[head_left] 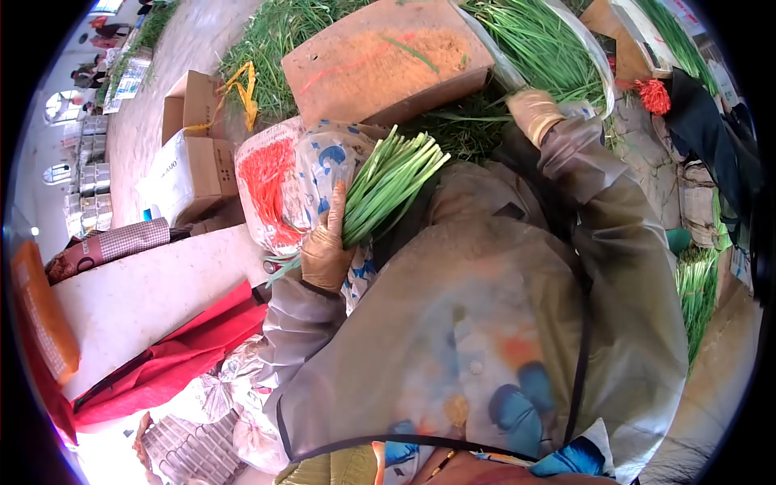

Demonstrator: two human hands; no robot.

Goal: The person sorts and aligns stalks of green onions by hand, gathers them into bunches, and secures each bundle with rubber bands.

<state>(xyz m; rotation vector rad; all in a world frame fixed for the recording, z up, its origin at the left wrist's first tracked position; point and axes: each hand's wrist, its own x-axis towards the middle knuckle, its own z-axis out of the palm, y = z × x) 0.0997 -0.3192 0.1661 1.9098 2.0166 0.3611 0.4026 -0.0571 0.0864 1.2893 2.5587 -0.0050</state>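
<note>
My left hand (325, 252), in a tan glove, is closed around a bunch of green stalks (392, 186) with pale cut ends pointing up and right. Under and beside it lies a patterned plastic bag (323, 158), with red ties (271, 190) at its left. My right hand (533, 115), also gloved, is at the right end of a brown board (388, 61), by the edge of a plastic sheet around a large pile of green stalks (546, 48). Its fingers are partly hidden, and I cannot make out whether they hold anything.
Loose greens (271, 48) lie behind the board. A cardboard box (212, 170) stands at the left, above a white surface (170, 291) with red cloth (186, 356). More red ties (653, 95) and dark cloth (703, 121) are at the right. People are far off at the upper left.
</note>
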